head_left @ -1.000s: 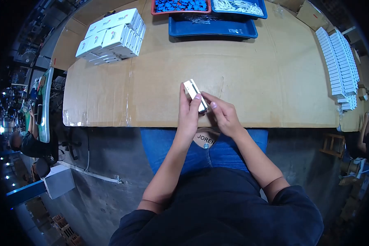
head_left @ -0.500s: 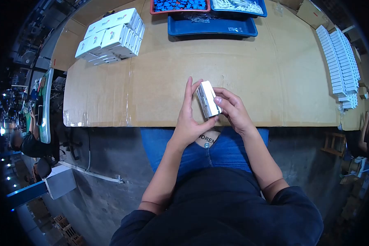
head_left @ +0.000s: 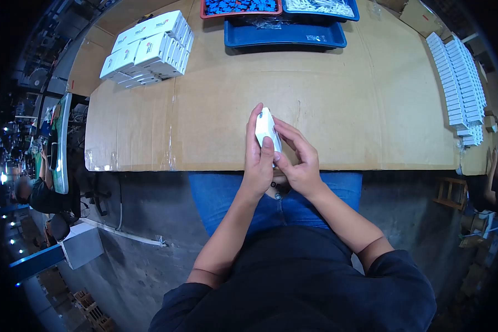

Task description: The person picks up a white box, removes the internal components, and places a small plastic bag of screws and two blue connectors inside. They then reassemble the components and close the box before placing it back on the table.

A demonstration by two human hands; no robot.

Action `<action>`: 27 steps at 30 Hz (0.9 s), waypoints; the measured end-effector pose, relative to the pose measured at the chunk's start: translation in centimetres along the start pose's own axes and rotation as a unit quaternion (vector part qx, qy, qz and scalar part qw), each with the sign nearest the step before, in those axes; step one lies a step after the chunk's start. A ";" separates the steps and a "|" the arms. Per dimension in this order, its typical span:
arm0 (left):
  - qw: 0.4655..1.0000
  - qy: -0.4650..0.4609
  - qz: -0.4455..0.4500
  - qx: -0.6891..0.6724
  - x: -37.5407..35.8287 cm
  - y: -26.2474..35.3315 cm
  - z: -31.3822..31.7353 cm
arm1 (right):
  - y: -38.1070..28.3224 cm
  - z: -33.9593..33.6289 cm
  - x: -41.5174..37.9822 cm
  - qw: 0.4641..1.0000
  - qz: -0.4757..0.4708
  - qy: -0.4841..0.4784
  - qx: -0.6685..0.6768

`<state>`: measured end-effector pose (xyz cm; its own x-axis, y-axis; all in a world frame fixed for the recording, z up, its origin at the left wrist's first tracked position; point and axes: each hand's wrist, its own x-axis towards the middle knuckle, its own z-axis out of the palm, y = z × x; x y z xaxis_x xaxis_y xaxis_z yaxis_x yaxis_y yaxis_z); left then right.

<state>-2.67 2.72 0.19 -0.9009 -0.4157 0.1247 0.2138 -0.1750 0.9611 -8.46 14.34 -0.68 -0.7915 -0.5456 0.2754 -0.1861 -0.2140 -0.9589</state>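
Observation:
Between both hands, above the front edge of the cardboard-covered table (head_left: 232,110), is a small white box (head_left: 265,126), tilted with one narrow side facing up. My left hand (head_left: 257,157) grips it along the left, fingers behind and thumb across its lower front. On the right side, my right hand (head_left: 299,160) holds it too, with the fingers curled along its far edge and the thumb near its lower end. The palms and fingers hide part of the box.
White printed boxes (head_left: 146,50) are stacked at the back left. Long rows of white pieces (head_left: 454,83) line the right side. At the back are a red tray (head_left: 203,15) of blue parts, a blue tray (head_left: 357,16) of white parts and another blue tray (head_left: 285,41).
The white box has moved slightly left and turned, showing a different side. My left thumb has closed onto its front, and my right hand has shifted left and lower along it.

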 end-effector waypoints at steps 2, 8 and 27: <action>1.000 0.005 0.018 -0.010 -0.1 -0.1 0.3 | -0.3 0.3 -0.2 0.997 -0.049 0.001 -0.057; 0.996 0.045 0.024 -0.071 -0.2 0.7 1.2 | -1.4 0.5 0.3 0.991 -0.090 -0.009 -0.103; 0.993 0.060 0.031 -0.097 -0.2 0.6 1.0 | -1.0 0.5 -0.4 0.987 -0.114 -0.033 -0.106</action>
<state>-2.71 3.63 0.96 -0.8350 -0.5321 0.1403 0.3465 -0.3104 0.8852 -7.66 14.43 0.18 -0.6776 -0.5554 0.4821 -0.4778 -0.1659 -0.8627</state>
